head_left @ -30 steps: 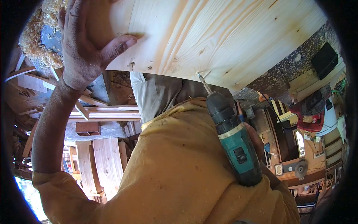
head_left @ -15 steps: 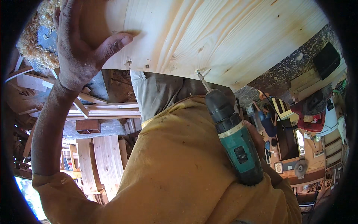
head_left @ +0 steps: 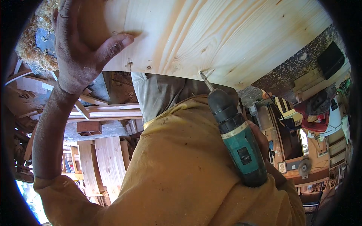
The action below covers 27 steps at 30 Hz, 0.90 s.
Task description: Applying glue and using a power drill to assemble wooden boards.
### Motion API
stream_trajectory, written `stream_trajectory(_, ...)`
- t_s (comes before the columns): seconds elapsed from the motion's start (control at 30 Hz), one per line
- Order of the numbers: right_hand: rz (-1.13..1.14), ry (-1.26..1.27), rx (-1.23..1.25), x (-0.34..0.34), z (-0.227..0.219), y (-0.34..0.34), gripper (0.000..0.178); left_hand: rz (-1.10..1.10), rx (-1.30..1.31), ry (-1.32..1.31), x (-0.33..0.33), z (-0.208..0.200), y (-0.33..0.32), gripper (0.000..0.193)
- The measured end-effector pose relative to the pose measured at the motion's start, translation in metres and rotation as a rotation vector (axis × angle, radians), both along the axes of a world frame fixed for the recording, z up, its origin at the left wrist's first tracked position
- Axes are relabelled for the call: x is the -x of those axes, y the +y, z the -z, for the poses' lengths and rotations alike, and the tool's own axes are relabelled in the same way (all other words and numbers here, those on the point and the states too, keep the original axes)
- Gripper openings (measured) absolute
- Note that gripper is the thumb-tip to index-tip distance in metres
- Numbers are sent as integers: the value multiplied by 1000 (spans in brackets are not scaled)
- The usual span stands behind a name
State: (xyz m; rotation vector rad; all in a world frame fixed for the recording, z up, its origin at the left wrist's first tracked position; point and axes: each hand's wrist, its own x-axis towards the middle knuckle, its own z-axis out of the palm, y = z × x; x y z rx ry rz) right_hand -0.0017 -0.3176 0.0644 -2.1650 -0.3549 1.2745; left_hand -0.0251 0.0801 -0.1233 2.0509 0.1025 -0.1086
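Note:
A pale pine board (head_left: 226, 34) with wavy grain and a few small holes fills the top of the view. My left hand (head_left: 77, 56) lies against its left part, thumb stretched out on the wood and fingers reaching upward, partly cut off by the rim. A green and black cordless drill (head_left: 241, 148) points up at the board. Its bit (head_left: 206, 80) meets the wood close to the near edge, beside a small splinter or shaving. My right hand (head_left: 259, 141) is wrapped round the drill's handle, mostly hidden behind the drill body.
Wood shavings (head_left: 34, 41) heap beyond my left hand. Loose strips (head_left: 109, 113) and planks (head_left: 107, 162) lie at lower left. On the right are a dark block (head_left: 330, 60), a red and black machine (head_left: 315, 116) and a round fan-like object (head_left: 304, 167).
The drill and both hands have barely shifted, and the bit stays at the same spot. A person visible in the right background earlier is no longer seen there.

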Motion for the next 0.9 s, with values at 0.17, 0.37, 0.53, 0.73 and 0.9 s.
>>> stream_trajectory(0.17, 113, 138, 99, 7, -10, -15, 49, -2, 13, -30, -7, -9, -1, 98)
stream_trajectory(0.37, 17, 4, 3, -1, -3, 0, 48, -10, 34, -14, -2, -5, -1, 96)
stream_trajectory(0.53, 98, 95, 72, 8, -5, -15, 49, -153, -105, 171, -16, -33, -8, 120)
stream_trajectory(0.73, 14, 162, 90, -2, 0, -13, 52, -77, -108, 119, -11, -20, -1, 107)
stream_trajectory(0.9, 40, 111, 39, 8, 1, -25, 56, -5, 9, -22, -5, -8, 2, 97)
